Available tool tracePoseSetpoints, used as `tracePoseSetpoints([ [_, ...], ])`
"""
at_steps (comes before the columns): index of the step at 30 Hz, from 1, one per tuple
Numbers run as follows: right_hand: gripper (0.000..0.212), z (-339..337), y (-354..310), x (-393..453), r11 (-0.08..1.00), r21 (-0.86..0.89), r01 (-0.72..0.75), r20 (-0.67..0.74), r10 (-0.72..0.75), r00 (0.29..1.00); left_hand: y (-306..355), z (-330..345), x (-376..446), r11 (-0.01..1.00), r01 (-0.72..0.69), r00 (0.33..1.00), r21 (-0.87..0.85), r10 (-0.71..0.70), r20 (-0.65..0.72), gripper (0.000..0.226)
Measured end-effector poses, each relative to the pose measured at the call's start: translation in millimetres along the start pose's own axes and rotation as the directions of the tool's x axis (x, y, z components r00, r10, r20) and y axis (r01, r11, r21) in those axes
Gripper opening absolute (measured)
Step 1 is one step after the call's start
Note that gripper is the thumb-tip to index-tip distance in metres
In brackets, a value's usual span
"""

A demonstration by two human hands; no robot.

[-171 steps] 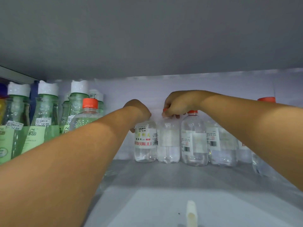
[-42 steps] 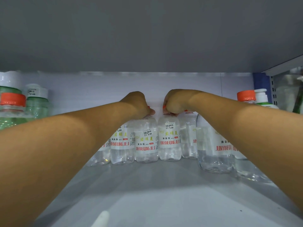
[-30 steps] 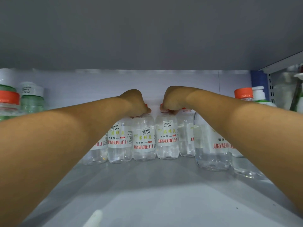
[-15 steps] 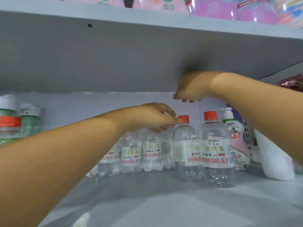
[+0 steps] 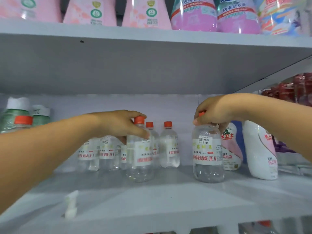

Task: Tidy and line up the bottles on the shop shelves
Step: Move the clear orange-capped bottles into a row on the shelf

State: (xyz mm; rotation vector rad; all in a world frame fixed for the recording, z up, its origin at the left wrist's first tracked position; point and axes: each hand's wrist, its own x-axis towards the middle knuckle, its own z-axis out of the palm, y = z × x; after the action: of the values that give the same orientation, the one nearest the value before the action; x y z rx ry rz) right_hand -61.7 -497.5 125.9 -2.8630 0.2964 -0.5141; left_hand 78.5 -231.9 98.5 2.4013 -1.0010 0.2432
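Note:
Several clear bottles with orange caps and white labels stand on the grey middle shelf [image 5: 152,196]. My left hand [image 5: 121,124] grips the neck of one clear bottle [image 5: 141,156] that stands in front of the back row [image 5: 169,146]. My right hand [image 5: 214,110] holds the cap and neck of another clear bottle [image 5: 207,154], which stands apart to the right with a 5.00 price sticker facing me. Both bottles are upright on the shelf.
White and pink detergent bottles [image 5: 260,151] stand right of the held bottle. Green bottles with white caps [image 5: 16,114] crowd the far left. A small white plastic piece [image 5: 70,205] lies near the front edge. Pink bottles [image 5: 145,12] line the upper shelf.
The view pulled back from inside the shelf. Both hands left the caps of the back-row bottles; each now holds a bottle nearer the front, the right one moved well to the right.

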Motion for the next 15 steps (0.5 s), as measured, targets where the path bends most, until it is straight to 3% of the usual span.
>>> tracePoseSetpoints([
  [4,0.033,7,-9,8,0.988,-0.143,-0.056,-0.014,0.055,0.998,-44,-29,-38,0.988,0.153,0.982,0.02,-0.15,-0.112,0.079],
  [11,0.027,13,-8,38,0.96,-0.267,-0.085,-0.022,0.082,0.996,-86,-63,-78,0.941,0.334,0.922,0.053,-0.314,-0.226,0.09],
  [15,0.034,23,-13,57,0.937,-0.333,-0.108,-0.062,0.092,0.994,-96,-68,-84,0.917,0.395,0.893,0.057,-0.368,-0.258,0.067],
])
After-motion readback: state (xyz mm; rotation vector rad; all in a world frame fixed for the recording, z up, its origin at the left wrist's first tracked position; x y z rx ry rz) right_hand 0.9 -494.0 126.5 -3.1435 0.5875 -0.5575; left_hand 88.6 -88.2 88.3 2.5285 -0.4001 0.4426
